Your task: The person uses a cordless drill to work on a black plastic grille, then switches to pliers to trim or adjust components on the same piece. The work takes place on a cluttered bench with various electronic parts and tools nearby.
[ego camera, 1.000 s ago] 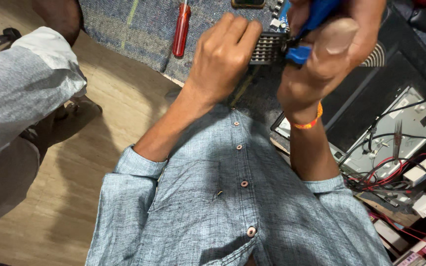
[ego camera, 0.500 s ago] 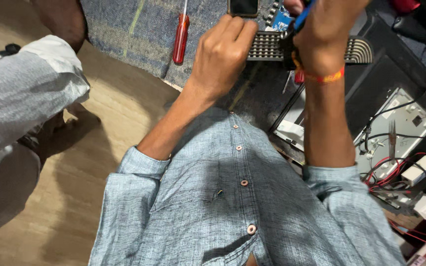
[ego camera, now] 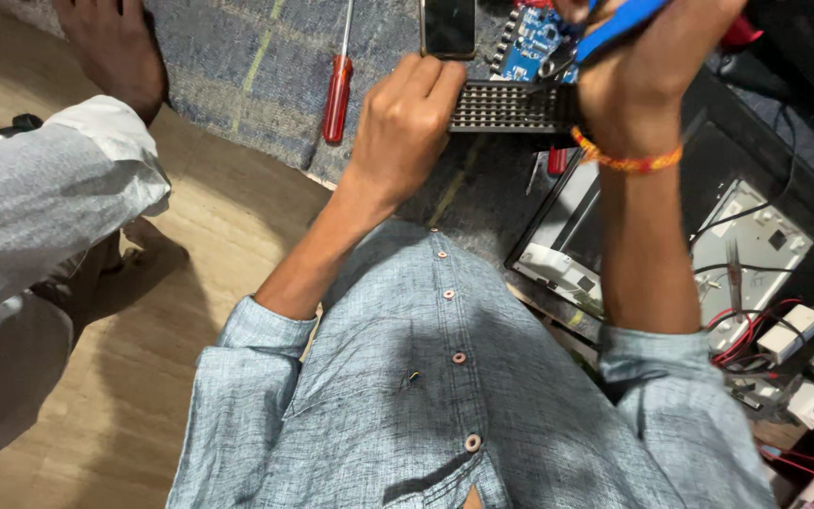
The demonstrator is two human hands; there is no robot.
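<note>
A light wooden floor (ego camera: pixel 143 311) lies under a blue-grey woven rug (ego camera: pixel 237 66), the rug's edge running diagonally across it.

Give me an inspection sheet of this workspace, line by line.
Surface: blue woven mat on a wooden floor.
Job's things: finned grey block; blue circuit board behind it.
Clutter: red screwdriver, phone, opened panel.
Grippers: left hand fisted against the block; right hand grips a blue-handled tool.
Cables: red and black wires on the panel.
Surroundings: another person's sleeve and hand.
</note>
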